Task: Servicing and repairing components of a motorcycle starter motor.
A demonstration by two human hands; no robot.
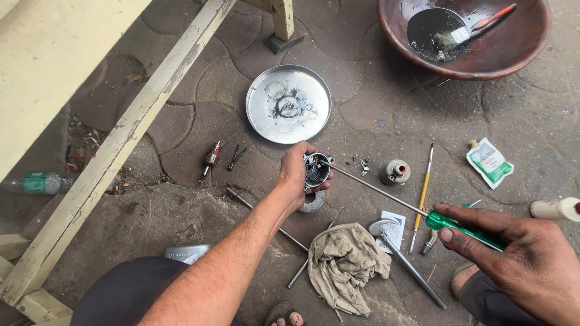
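Observation:
My left hand (pixel 294 175) grips a small round metal motor housing (pixel 316 170), held open side up just above the paved ground. My right hand (pixel 519 253) holds the green handle of a long screwdriver (pixel 459 228). Its thin steel shaft (pixel 374 188) runs up and left, and the tip rests at the housing's rim. A grey ring-shaped part (pixel 314 204) lies under the left hand. A dirty rag (pixel 344 262) lies between my arms.
A round metal plate (pixel 258 124) with small parts sits further out. A brown bowl (pixel 525 54) holds dark liquid and a brush. A small armature (pixel 211 159), a round capped part (pixel 394 172), a yellow-handled tool (pixel 423 196), a sachet (pixel 489 162), rods and a wooden frame (pixel 121 139) lie around.

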